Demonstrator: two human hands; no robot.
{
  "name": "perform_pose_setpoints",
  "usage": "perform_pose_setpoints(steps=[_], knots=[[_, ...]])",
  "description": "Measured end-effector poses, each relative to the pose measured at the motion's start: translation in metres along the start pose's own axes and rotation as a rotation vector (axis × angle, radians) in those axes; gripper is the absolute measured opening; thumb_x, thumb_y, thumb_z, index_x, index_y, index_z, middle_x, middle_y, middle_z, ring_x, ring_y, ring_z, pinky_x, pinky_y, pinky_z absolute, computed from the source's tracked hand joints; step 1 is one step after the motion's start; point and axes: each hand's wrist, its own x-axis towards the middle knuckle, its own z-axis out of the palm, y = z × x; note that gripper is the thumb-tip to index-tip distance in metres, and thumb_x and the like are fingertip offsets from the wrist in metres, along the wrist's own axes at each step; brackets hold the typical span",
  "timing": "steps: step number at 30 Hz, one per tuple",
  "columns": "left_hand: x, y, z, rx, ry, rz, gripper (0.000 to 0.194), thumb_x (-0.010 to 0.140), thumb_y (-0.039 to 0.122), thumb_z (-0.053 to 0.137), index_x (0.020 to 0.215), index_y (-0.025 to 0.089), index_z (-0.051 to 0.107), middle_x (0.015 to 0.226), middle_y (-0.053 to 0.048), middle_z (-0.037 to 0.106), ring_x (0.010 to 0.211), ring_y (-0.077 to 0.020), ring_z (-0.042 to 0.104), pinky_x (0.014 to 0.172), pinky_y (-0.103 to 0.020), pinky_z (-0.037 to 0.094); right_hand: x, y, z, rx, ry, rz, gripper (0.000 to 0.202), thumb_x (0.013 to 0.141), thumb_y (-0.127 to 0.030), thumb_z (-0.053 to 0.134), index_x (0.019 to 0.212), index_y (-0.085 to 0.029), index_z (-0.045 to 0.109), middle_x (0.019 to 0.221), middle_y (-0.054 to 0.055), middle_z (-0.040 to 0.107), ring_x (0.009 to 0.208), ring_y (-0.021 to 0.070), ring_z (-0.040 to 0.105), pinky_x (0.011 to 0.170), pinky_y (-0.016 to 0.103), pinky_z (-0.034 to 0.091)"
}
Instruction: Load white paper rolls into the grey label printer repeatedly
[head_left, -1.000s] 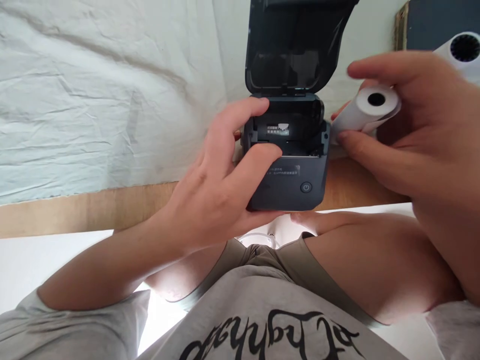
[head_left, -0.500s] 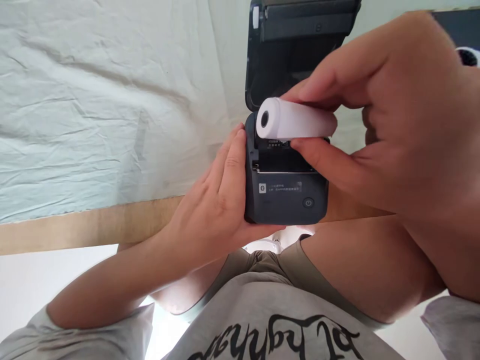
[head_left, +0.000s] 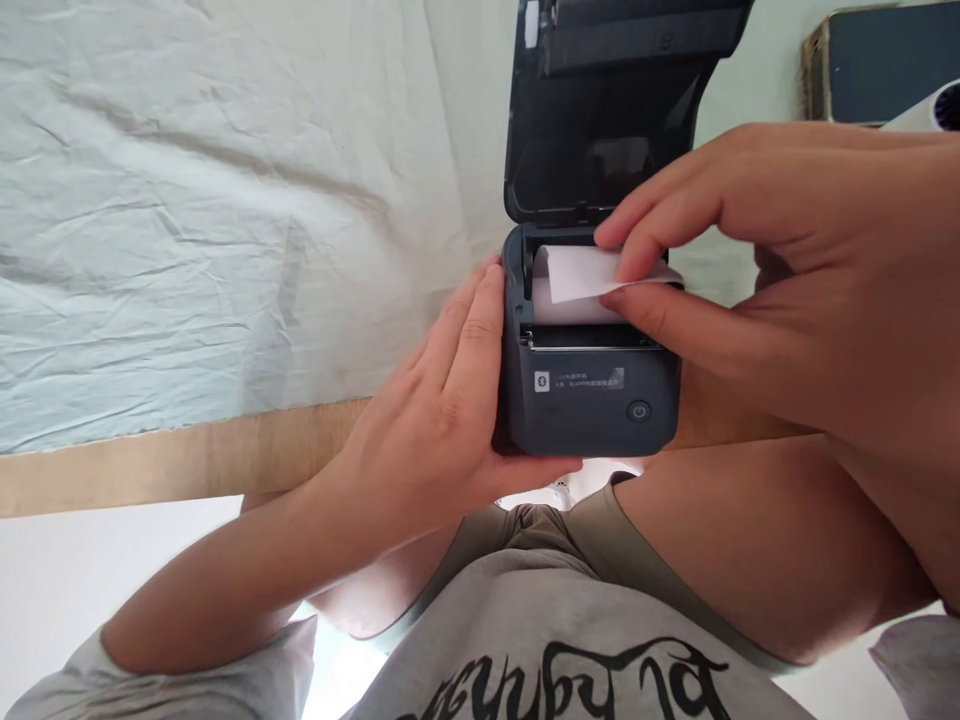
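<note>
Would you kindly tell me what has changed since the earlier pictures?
The paper roll moved left from beside the printer and down into it; the right hand now has its fingers at the loose end. The left hand shifted from the opening to the printer's left side. The lid stayed open.

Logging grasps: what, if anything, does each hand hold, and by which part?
The right hand appears to pinch the paper roll by its loose flap. The left hand holds the dark printer along its left side and near edge.

Paper roll (head_left: 571, 309) — in the printer (head_left: 581, 425).
</note>
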Motion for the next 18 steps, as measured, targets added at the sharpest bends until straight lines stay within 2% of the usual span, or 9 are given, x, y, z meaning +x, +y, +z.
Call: perform_pose_setpoints(steps=[2, 5, 7, 9, 11, 13, 15, 18], knots=[[0.001, -0.003, -0.004, -0.060, -0.016, -0.012, 0.119, 0.098, 0.079, 0.080, 0.182, 0.019, 0.021, 0.183, -0.027, 0.047, 0.171, -0.0461, 0.050, 0.134, -0.064, 0.058, -0.004, 0.000, -0.002, 0.029, -0.009, -0.039, 0.014, 0.111, -0.032, 0.061, 0.105, -0.022, 0.068, 0.113, -0.006, 0.075, 0.101, 0.0023, 0.066, 0.087, 0.030, 0.054], [0.003, -0.009, -0.010, -0.197, -0.047, -0.024, 0.110, 0.098, 0.080, 0.080, 0.178, 0.022, 0.031, 0.182, -0.024, 0.049, 0.167, -0.0464, 0.054, 0.132, -0.067, 0.059, -0.008, -0.001, -0.004, 0.112, -0.033, -0.090, 0.015, 0.110, -0.033, 0.061, 0.102, -0.021, 0.065, 0.108, -0.005, 0.074, 0.095, 0.0020, 0.064, 0.080, 0.028, 0.050], [0.005, -0.010, -0.013, -0.311, -0.052, -0.077, 0.094, 0.105, 0.074, 0.073, 0.176, 0.026, 0.035, 0.178, -0.019, 0.053, 0.162, -0.0442, 0.060, 0.131, -0.067, 0.059, -0.008, -0.002, -0.003, 0.180, -0.082, -0.112, 0.009, 0.107, -0.026, 0.063, 0.100, -0.020, 0.064, 0.103, -0.005, 0.073, 0.095, 0.0018, 0.066, 0.077, 0.027, 0.049], [0.007, -0.008, -0.014, -0.409, -0.043, -0.128, 0.077, 0.112, 0.071, 0.063, 0.173, 0.031, 0.039, 0.175, -0.015, 0.056, 0.158, -0.0405, 0.063, 0.130, -0.065, 0.060, -0.006, -0.002, 0.000, 0.233, -0.060, -0.122, 0.010, 0.103, -0.019, 0.064, 0.093, -0.019, 0.064, 0.100, -0.005, 0.072, 0.093, 0.0002, 0.065, 0.075, 0.024, 0.048], [0.008, -0.003, -0.013, -0.479, -0.034, -0.195, 0.065, 0.117, 0.070, 0.056, 0.169, 0.034, 0.043, 0.172, -0.011, 0.060, 0.157, -0.0370, 0.065, 0.131, -0.061, 0.060, -0.007, 0.000, 0.005, 0.293, -0.011, -0.159, 0.014, 0.101, -0.019, 0.065, 0.088, -0.019, 0.064, 0.100, -0.005, 0.071, 0.086, -0.0024, 0.060, 0.073, 0.022, 0.048], [0.010, 0.001, -0.012, -0.509, -0.022, -0.236, 0.059, 0.118, 0.071, 0.055, 0.164, 0.035, 0.047, 0.167, -0.009, 0.063, 0.155, -0.0354, 0.066, 0.129, -0.059, 0.061, -0.010, 0.002, 0.009, 0.299, 0.003, -0.207, 0.017, 0.103, -0.024, 0.065, 0.087, -0.021, 0.067, 0.105, -0.006, 0.072, 0.086, -0.0025, 0.060, 0.075, 0.021, 0.050], [0.011, 0.004, -0.011, -0.498, -0.002, -0.256, 0.057, 0.116, 0.069, 0.059, 0.159, 0.033, 0.050, 0.162, -0.009, 0.066, 0.151, -0.0356, 0.068, 0.125, -0.058, 0.063, -0.016, 0.006, 0.011, 0.261, -0.014, -0.242, 0.017, 0.105, -0.029, 0.066, 0.091, -0.022, 0.070, 0.111, -0.006, 0.074, 0.094, -0.0002, 0.065, 0.082, 0.023, 0.055], [0.012, 0.004, -0.009, -0.423, 0.031, -0.284, 0.058, 0.111, 0.062, 0.070, 0.156, 0.031, 0.051, 0.157, -0.010, 0.068, 0.145, -0.0364, 0.071, 0.120, -0.058, 0.065, -0.023, 0.011, 0.006, 0.237, -0.067, -0.291, 0.008, 0.106, -0.030, 0.066, 0.107, -0.026, 0.074, 0.124, -0.003, 0.073, 0.110, 0.0018, 0.070, 0.092, 0.026, 0.059]])
